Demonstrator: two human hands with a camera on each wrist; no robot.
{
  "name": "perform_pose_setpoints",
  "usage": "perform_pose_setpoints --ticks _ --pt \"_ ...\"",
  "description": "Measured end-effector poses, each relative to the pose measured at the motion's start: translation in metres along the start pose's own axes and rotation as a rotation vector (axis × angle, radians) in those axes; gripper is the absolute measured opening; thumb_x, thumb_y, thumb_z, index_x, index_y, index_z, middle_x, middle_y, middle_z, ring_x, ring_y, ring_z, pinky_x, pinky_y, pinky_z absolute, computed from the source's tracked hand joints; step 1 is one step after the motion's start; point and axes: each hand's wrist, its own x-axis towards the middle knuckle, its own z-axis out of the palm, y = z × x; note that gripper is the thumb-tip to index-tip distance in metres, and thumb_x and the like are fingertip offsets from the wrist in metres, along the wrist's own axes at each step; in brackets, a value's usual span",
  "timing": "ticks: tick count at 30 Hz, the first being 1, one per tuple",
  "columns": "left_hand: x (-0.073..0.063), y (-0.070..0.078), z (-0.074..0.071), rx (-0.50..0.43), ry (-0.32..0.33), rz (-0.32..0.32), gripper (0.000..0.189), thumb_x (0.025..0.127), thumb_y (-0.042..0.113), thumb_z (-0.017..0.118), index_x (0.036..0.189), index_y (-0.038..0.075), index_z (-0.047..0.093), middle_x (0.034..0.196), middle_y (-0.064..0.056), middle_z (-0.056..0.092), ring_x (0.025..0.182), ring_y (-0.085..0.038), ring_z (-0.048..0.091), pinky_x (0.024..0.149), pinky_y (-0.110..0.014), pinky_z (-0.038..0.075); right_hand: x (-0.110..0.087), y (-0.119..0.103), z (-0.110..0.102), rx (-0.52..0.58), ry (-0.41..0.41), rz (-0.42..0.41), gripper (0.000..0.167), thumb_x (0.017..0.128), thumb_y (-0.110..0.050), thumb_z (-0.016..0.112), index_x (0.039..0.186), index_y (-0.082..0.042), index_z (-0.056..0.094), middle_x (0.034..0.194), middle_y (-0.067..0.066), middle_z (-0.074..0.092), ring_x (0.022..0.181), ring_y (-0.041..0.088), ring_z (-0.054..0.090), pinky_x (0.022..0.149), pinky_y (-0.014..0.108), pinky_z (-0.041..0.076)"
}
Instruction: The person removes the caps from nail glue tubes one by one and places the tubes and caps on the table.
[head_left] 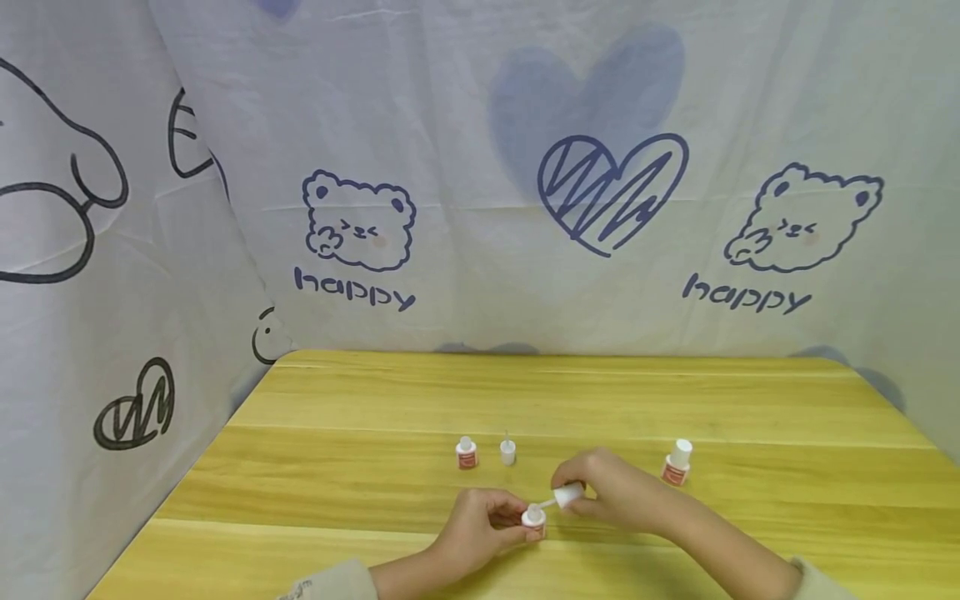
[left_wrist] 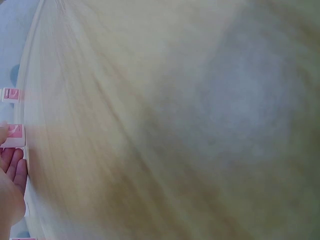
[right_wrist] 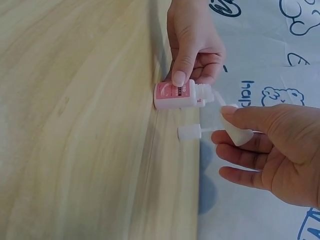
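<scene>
Open bottle (head_left: 534,520): near side of the wooden table (head_left: 360,404), around mid-width, neck bare, fill level can't be read. Second bottle (head_left: 467,455): farther off and to the left, upright, also uncapped, contents not readable. Third bottle (head_left: 676,465): well to the right, upright, white cap on. Loose cap (head_left: 507,452): just right of the second bottle, top down on the wood, thin stem pointing up.

Grip: left hand (head_left: 480,527) clamped on the open bottle, thumb on its near side, covering part of the label. Right hand (head_left: 618,490) has the brush cap (head_left: 568,495) pinched between thumb and fingers, cap tilted, stem angled down-left to the open bottle's mouth; can't tell whether the tip is inside or only at the rim.

Open bottle looks small, white body, pink-red label, translucent neck. Brush cap white, flared, pale stem. Printed cloth (head_left: 465,167) hangs behind the far edge and along the left.
</scene>
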Motion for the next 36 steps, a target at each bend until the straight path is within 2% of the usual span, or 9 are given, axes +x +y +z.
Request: perform_pose_setpoints --ticks 11,19,24,29,36 --pt "0.001 -0.002 0.001 0.003 -0.001 0.015 0.02 0.076 0.011 0.075 0.089 -0.004 0.07 0.085 -0.015 0.072 0.074 -0.004 0.068 0.066 -0.013 0.054 -0.009 0.008 0.006 0.006 0.056 0.01 0.01 0.082 -0.008 0.068 0.09 -0.004 0.064 0.083 -0.004 0.065 0.075 -0.002 0.051 0.065 0.022 0.051" --pt "0.001 -0.003 0.001 -0.006 0.007 0.029 0.02 0.077 0.01 0.074 0.09 -0.005 0.07 0.086 -0.017 0.072 0.074 -0.009 0.069 0.066 -0.013 0.053 -0.016 0.018 0.012 0.115 0.07 0.035 0.01 0.084 -0.007 0.066 0.091 -0.007 0.06 0.083 -0.005 0.063 0.075 -0.004 0.052 0.064 0.017 0.049" --pt "0.0 -0.004 0.001 -0.002 0.017 0.03 0.019 0.077 0.008 0.074 0.09 -0.005 0.07 0.086 -0.017 0.072 0.074 -0.014 0.069 0.066 -0.013 0.053 -0.017 0.024 0.019 0.162 0.084 0.049 0.013 0.083 -0.006 0.067 0.092 -0.007 0.058 0.084 -0.003 0.065 0.078 -0.002 0.056 0.068 0.018 0.051" --pt "0.0 -0.004 0.001 -0.001 0.021 0.028 0.019 0.076 0.008 0.075 0.09 -0.005 0.07 0.086 -0.017 0.071 0.074 -0.014 0.069 0.065 -0.013 0.053 -0.018 0.027 0.025 0.196 0.099 0.056 0.013 0.082 -0.009 0.068 0.092 -0.009 0.058 0.084 -0.004 0.065 0.079 -0.001 0.057 0.072 0.02 0.051" --pt "0.0 -0.002 0.0 -0.005 0.009 0.029 0.02 0.077 0.011 0.075 0.09 -0.004 0.07 0.087 -0.016 0.072 0.075 -0.009 0.069 0.067 -0.013 0.054 -0.02 0.031 0.037 0.194 0.212 0.074 0.014 0.08 -0.016 0.071 0.091 -0.013 0.062 0.087 -0.003 0.066 0.085 0.004 0.058 0.078 0.025 0.052"
